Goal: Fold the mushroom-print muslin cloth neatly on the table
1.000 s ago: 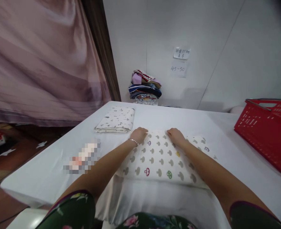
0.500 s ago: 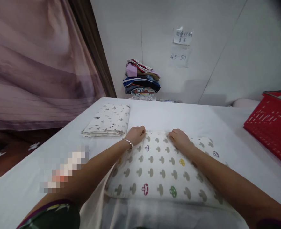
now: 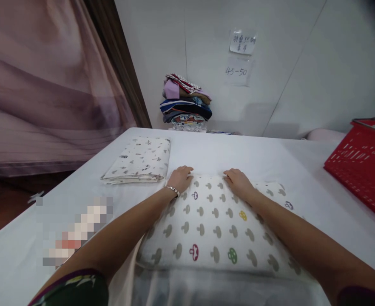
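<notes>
A white cloth printed with grey mushrooms and a few coloured ones (image 3: 208, 219) is spread over the table in front of me. My left hand (image 3: 180, 179), a silver bracelet at its wrist, rests on the cloth's far left corner with the fingers stretched out. Opposite it, my right hand (image 3: 238, 182) lies on the far edge, fingers extended inward. The cloth between both hands looks fairly smooth. Part of it continues to the right beyond my right forearm. Left of my left hand sits a neatly folded white cloth with small grey prints (image 3: 139, 159).
A red plastic basket (image 3: 359, 165) stands at the right of the white-covered table (image 3: 254, 155). Behind the table rises a stack of folded fabrics (image 3: 186, 102). A pinkish curtain (image 3: 47, 85) hangs at left. A blurred-out item (image 3: 79, 231) lies near my left forearm.
The fingers of both hands have loosened and straightened at the cloth's far edge. The view has shifted slightly; the cloth stays in about the same place.
</notes>
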Available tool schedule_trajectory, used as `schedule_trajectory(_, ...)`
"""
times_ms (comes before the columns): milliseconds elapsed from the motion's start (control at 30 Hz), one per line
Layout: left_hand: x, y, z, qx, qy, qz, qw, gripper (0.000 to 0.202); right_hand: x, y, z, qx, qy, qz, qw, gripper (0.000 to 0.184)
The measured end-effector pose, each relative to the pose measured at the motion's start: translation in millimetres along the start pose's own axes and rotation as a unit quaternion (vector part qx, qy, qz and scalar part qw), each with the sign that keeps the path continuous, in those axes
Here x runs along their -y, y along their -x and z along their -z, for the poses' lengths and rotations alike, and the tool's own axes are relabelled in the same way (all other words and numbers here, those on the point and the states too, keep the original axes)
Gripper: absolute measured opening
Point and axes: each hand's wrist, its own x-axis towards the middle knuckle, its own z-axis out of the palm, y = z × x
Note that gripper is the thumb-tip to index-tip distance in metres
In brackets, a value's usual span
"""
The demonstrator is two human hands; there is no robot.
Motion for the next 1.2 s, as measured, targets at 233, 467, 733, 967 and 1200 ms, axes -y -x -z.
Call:
schedule_trajectory(233,-1.7,1.3,7.2,-0.002,-0.028,-0.049,0.998,0.015,-1.8,3.3,-0.3,-0.012,0.03,0.041,0.999,0.027)
schedule_trajectory(467,-5.2,14.1,18.2,0.033,0.027,-0.07,0.997,0.02,1.7,8.3,7.9,-0.027,-0.032,0.043,0.998,0.026)
schedule_trajectory(733,-7.1,21.3,49.3,0.196,0.121,0.016,0.973,0.023,1.7,20.9,35.7,0.126,-0.137,0.094,0.978,0.028)
schedule_trajectory(967,-6.5,-17.2,28.1,0.143,-0.017,0.04,0.989,0.02,5.9,-6.4,24.8,0.115,-0.066,-0.006,0.991,0.024)
schedule_trajectory(1200,-4.3,-9.0,18.5,0.109,-0.025,-0.019,0.994,0.018,4.6,-4.0,13.0,0.055,-0.028,0.025,0.998,0.021)
